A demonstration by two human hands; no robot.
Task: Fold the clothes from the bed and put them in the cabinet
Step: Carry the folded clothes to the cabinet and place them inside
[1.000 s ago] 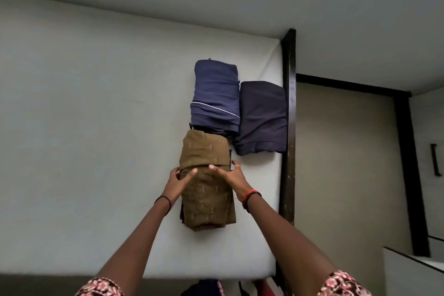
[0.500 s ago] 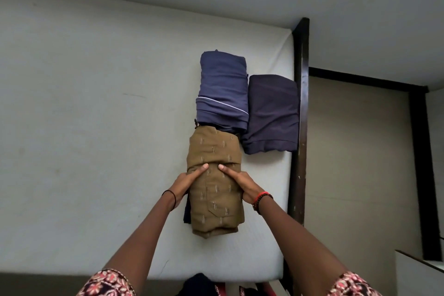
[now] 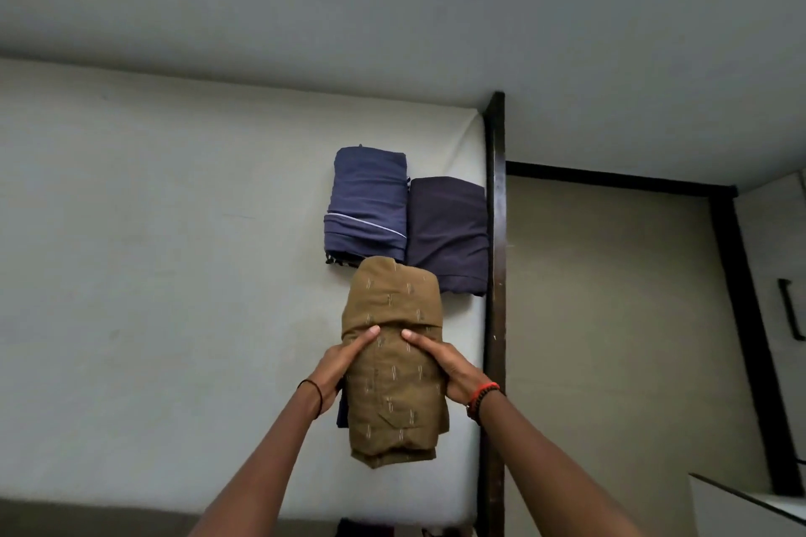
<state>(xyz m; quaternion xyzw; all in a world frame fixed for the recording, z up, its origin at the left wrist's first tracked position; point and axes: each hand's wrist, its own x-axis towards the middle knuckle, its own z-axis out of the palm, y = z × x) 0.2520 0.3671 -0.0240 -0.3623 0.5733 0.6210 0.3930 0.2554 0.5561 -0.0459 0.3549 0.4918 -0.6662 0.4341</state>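
Note:
A folded brown patterned garment (image 3: pixel 394 305) is held between both hands above the white bed (image 3: pixel 174 275). My left hand (image 3: pixel 338 364) grips its left side and my right hand (image 3: pixel 449 366) grips its right side, thumbs on top. A dark piece of cloth peeks out under its left edge. Behind it on the bed lie a folded blue garment (image 3: pixel 368 205) with a white stripe and, to its right, a folded dark navy garment (image 3: pixel 449 231). The brown garment's far end overlaps the near edges of both.
A dark wooden bed frame (image 3: pixel 495 231) runs along the bed's right side. Beyond it is beige floor (image 3: pixel 610 318), a dark skirting line, and a white cabinet door with a black handle (image 3: pixel 789 310) at the far right. More clothes show at the bottom edge.
Both hands have closed around the sides of the brown garment and raised it; its far end now overlaps the blue and navy piles. The camera has tilted.

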